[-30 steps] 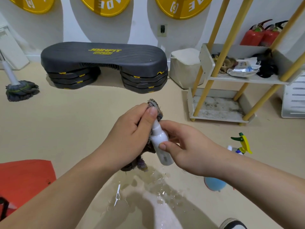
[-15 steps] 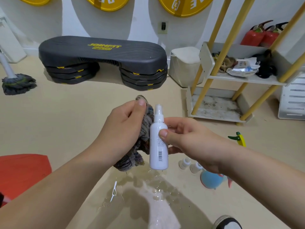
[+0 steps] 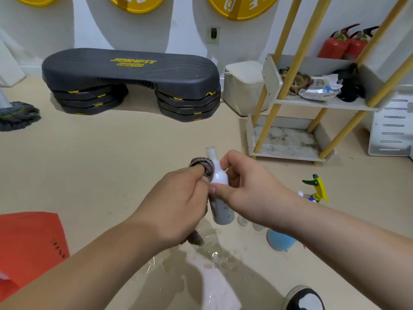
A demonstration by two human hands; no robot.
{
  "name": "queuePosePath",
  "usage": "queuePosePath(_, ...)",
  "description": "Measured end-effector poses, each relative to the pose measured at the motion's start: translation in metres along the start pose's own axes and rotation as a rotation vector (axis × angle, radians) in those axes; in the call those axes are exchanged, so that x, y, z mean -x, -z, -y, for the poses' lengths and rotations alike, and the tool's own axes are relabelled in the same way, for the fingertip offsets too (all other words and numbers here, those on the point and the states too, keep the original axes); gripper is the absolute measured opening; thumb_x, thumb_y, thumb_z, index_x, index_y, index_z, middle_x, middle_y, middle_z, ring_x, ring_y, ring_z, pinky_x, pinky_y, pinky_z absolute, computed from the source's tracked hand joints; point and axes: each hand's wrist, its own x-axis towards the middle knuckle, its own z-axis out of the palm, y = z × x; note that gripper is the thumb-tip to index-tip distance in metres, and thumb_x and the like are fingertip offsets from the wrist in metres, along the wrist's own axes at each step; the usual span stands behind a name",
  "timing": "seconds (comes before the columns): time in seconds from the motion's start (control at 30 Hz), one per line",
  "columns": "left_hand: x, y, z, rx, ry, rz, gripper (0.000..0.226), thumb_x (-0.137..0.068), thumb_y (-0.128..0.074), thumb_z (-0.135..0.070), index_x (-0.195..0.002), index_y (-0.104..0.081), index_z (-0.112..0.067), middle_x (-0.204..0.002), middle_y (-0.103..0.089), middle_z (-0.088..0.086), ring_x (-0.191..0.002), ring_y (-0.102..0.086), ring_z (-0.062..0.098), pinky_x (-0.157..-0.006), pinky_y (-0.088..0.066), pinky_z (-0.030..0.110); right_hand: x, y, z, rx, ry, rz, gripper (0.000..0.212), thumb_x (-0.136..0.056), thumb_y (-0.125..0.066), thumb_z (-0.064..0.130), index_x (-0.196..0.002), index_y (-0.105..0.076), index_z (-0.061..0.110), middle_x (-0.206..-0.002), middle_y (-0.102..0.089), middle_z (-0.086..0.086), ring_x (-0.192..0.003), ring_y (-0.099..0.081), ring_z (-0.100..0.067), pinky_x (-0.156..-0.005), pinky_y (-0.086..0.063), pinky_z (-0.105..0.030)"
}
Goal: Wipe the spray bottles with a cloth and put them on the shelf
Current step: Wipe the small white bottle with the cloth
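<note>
Right hand [image 3: 250, 195]: thumb and fingertips pinch the white spray bottle [image 3: 220, 181] round its upper body. Left hand [image 3: 176, 206]: fingers curled round the cloth [image 3: 202, 165], pressing it to the bottle's neck from 9 o'clock. Bottle long axis is near upright, nozzle to 12 o'clock and base to 6, held above the wet floor [image 3: 214, 256]. The shelf [image 3: 288, 139] lies at 2 o'clock from the bottle, so the right hand is judged nearer for placing.
</note>
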Motion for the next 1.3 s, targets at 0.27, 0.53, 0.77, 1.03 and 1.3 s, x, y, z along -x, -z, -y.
queuePosePath(0.27,-0.005,0.008,-0.005,0.313,0.121,-0.026,0.032,-0.104,-0.045,-0.012,-0.084,-0.069,-0.012,-0.077,-0.068,0.02,-0.065,-0.061,0.021,-0.063,-0.059,0.038,0.001,0.002,0.007,-0.023,0.054,0.033,0.015,-0.095,-0.073,0.021,-0.105,-0.064,0.025,-0.093,-0.069,-0.002,-0.071,-0.06,-0.008,-0.07,-0.053,-0.022)
queuePosePath(0.53,0.001,-0.014,0.002,0.108,-0.005,-0.018,0.026,-0.107,-0.042,-0.033,-0.096,-0.062,-0.022,-0.086,-0.065,0.004,-0.079,-0.06,0.035,-0.078,-0.061,0.061,-0.005,0.005,-0.005,-0.409,-0.16,-0.038,0.015,-0.099,-0.068,0.016,-0.114,-0.067,0.015,-0.108,-0.072,-0.021,-0.087,-0.073,-0.028,-0.095,-0.058,-0.059)
queuePosePath(0.77,-0.006,-0.011,0.006,0.421,0.166,0.015,0.026,-0.106,-0.046,-0.034,-0.115,-0.065,-0.019,-0.114,-0.063,0.026,-0.085,-0.056,0.025,-0.079,-0.049,0.049,-0.002,0.011,0.002,-0.608,-0.131,0.095,0.02,-0.104,-0.061,0.015,-0.123,-0.066,0.008,-0.11,-0.075,-0.017,-0.085,-0.072,-0.019,-0.086,-0.062,-0.04)
queuePosePath(1.03,0.019,-0.046,-0.002,0.193,-0.142,-0.044,0.027,-0.102,-0.041,-0.035,-0.106,-0.068,-0.037,-0.091,-0.059,-0.014,-0.089,-0.067,0.032,-0.072,-0.056,0.044,-0.011,0.011,-0.007,-0.624,-0.296,-0.142,0.018,-0.104,-0.063,0.015,-0.121,-0.065,0.012,-0.103,-0.074,-0.011,-0.066,-0.07,-0.011,-0.063,-0.058,-0.023)
queuePosePath(1.3,-0.004,-0.017,-0.001,0.399,-0.023,-0.278,0.028,-0.085,-0.077,-0.043,-0.11,-0.065,-0.047,-0.102,-0.072,-0.01,-0.094,-0.073,0.02,-0.071,-0.064,0.034,0.002,0.015,0.008,-0.732,-0.15,0.206,0.03,-0.099,-0.057,-0.004,-0.125,-0.067,0.007,-0.116,-0.077,-0.014,-0.093,-0.072,-0.022,-0.087,-0.063,-0.036)
